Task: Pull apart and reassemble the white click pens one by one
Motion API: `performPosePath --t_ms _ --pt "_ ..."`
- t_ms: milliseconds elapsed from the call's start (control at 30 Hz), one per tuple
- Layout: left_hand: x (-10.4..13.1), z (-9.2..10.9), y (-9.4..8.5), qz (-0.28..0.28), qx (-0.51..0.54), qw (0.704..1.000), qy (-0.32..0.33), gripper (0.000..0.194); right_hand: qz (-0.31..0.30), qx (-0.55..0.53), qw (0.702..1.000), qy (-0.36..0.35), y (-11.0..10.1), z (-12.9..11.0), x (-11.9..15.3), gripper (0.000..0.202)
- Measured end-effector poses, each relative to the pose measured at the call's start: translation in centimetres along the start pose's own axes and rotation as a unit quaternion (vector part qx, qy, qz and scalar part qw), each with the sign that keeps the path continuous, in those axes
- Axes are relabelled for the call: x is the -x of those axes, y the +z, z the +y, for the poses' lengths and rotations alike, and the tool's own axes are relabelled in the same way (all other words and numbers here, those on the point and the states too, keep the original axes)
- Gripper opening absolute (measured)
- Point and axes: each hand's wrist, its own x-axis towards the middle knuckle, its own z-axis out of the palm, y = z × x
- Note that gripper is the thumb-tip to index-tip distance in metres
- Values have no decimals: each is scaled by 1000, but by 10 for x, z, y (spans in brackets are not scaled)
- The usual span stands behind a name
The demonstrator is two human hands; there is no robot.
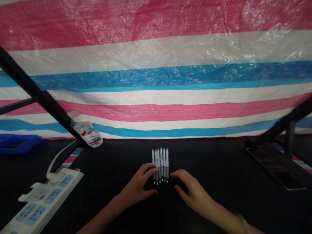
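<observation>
Several white and grey pens (161, 164) lie side by side in a row on the black table (207, 156), with their tips pointing toward me. My left hand (141, 182) is at the row's left side, its fingers reaching over the leftmost pens and its thumb held apart. Whether those fingertips press on the pens I cannot tell. Close to the right end of the row is my right hand (188, 188), fingers and thumb apart, with nothing in it.
A white power strip (48, 198) with a plugged-in cable lies at the left. Behind it are a clear plastic bottle (89, 133) and a blue tray (21, 144). A phone (275, 169) rests at the right. Black frame bars flank the table before a striped sheet (156, 97).
</observation>
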Motion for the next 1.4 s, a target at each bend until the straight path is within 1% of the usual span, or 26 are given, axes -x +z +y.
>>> performPosePath --t_ms 100,233,333,500,667,800,1000,1067,1400 --pt "-4 -1 9 17 -38 999 15 66 -4 23 1000 -17 4 6 -3 43" --pt "-15 3 15 23 -67 997 34 56 1 39 999 -22 6 12 -4 45" --pt "-25 9 20 22 -79 995 48 52 11 46 999 -22 0 16 -6 42" --pt "-43 16 27 17 -78 995 65 48 42 55 998 -5 -14 25 -11 28" --pt "-54 19 29 11 -79 994 72 43 52 60 997 -5 -21 32 -13 22" --pt "-55 19 29 6 -80 994 73 43 54 61 997 -7 -22 33 -12 21" --pt "-59 15 34 12 -97 993 72 67 49 63 997 -11 -20 33 -12 21" --pt "-62 15 36 14 -103 992 69 66 49 64 997 -12 -20 32 -11 21" --pt "-68 20 39 16 -116 990 77 46 54 69 996 -18 -22 35 -12 20"
